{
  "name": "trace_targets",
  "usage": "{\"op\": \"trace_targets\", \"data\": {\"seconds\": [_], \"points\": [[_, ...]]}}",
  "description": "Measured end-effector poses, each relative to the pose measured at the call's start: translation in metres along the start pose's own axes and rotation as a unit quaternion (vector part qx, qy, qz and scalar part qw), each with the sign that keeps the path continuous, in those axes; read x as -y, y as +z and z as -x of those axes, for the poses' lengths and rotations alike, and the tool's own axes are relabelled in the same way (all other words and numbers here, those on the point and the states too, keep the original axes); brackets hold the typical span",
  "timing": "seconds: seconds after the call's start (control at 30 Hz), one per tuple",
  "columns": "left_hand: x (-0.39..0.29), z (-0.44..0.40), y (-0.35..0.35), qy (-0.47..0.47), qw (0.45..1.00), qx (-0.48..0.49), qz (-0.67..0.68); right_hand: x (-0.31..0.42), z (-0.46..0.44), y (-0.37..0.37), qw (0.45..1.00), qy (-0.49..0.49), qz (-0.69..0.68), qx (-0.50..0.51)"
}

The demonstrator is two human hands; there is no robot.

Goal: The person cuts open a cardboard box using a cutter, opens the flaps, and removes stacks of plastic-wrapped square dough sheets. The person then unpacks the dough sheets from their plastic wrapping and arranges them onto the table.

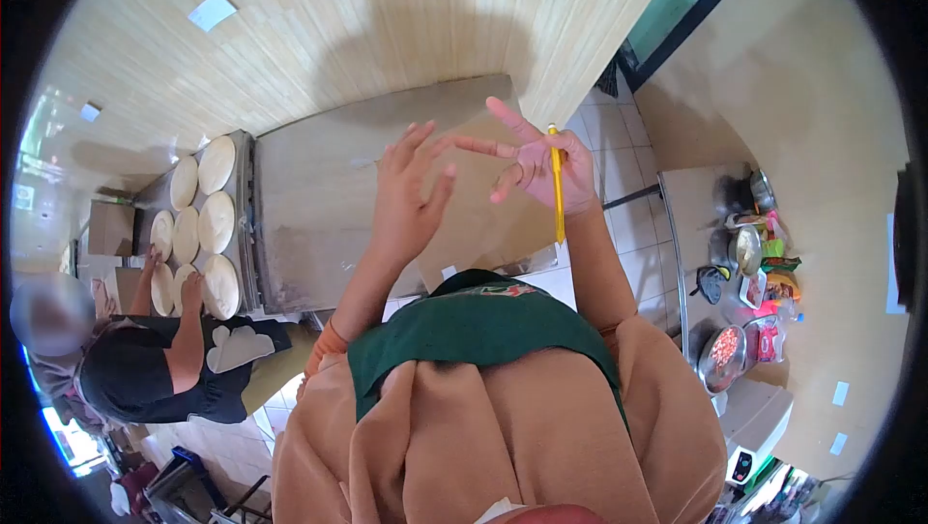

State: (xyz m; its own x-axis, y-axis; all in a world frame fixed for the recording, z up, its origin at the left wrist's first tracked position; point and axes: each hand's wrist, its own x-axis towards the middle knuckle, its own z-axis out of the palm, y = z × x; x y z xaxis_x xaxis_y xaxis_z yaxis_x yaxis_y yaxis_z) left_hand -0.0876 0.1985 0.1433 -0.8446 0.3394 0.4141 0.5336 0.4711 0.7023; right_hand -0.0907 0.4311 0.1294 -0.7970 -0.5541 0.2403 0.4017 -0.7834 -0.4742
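A brown garment [541, 408] and green apron [483, 326] are seen nearest the camera. Beyond them, the left hand [411, 186] is raised, released, with fingers spread; by the right hand [551, 164], also raised, a yellow pen [558, 190] is held near the thumb, other fingers extended. The far edge of the metal table [319, 205] is met by the wall [406, 31]. Open room is given by tiled floor [628, 195] right of the right hand, bounded by a side table [694, 205] with bowls and packages. Left of the left hand, dough rounds [217, 221] are touched by a co-worker [145, 364].
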Motion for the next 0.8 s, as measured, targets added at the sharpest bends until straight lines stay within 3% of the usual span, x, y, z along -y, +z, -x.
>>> {"op": "trace_targets", "data": {"seconds": [0.1,0.43,0.57,0.67,0.77,0.8], "points": [[-0.007,-0.008,-0.001,0.069,0.991,-0.008,-0.118,-0.017,-0.013,0.004,0.998,0.033,-0.016,0.047],[0.002,0.016,-0.002,0.097,0.986,-0.091,-0.098,-0.051,-0.025,0.01,0.995,0.071,0.024,0.068],[-0.001,0.034,-0.023,0.078,0.986,-0.118,-0.089,-0.059,-0.033,0.022,0.999,0.033,0.017,0.009],[0.034,0.081,-0.04,-0.012,0.986,-0.105,-0.127,-0.048,-0.033,0.015,0.995,0.01,0.06,-0.074],[0.094,0.182,-0.04,-0.191,0.971,-0.126,-0.073,-0.044,-0.021,-0.011,0.947,-0.042,0.187,-0.256],[0.117,0.229,-0.039,-0.263,0.954,-0.099,-0.102,-0.035,-0.006,-0.045,0.95,-0.014,0.2,-0.241]]}}
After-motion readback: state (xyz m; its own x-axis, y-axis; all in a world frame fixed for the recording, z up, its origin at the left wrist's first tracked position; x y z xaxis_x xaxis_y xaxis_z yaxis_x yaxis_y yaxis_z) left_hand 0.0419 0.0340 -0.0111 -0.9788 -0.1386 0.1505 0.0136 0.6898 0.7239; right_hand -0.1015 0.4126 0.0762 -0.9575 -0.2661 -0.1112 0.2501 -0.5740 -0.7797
